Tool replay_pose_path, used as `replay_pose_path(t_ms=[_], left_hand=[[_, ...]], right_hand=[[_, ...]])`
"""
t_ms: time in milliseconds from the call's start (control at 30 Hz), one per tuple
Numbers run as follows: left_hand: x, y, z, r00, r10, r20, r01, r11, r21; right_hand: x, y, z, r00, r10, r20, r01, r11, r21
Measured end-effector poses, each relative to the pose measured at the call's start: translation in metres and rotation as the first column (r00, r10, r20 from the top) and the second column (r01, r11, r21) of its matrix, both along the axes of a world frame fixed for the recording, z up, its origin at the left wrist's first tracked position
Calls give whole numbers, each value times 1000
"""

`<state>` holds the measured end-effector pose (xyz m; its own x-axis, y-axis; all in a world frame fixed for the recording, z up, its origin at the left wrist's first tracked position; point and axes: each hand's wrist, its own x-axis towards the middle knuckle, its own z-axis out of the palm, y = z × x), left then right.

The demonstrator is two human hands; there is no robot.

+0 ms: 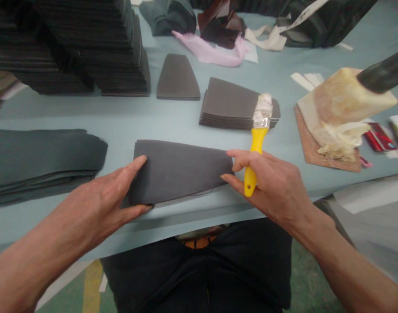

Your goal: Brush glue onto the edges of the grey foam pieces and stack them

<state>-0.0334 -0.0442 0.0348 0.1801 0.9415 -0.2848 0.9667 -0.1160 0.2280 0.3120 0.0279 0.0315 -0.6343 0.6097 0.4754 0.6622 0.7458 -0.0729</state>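
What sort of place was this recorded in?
Likely a workshop or factory: tall stacks of dark cut pieces, a yellow-handled brush in the right hand, and a crusted container on the worktable.

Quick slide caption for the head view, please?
Left hand and right hand touch opposite ends of a dark tapered panel, the right also holding a yellow-handled brush.

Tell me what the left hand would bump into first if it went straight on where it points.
The grey panel: the left hand touches its wide end. Past that, the stack of grey pieces seems next in line, though depth is hard to judge.
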Motion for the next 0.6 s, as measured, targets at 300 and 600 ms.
replay_pose_path(t_ms=[300,600], left_hand=[[3,-2,6,1000,14,19,-14,1000,-12],[4,4,7,994,93,51,-90,995,-52]], right_hand=[[-21,10,-25,997,53,-57,-57,995,-81],[-21,11,-28,994,83,-76,-89,993,-77]])
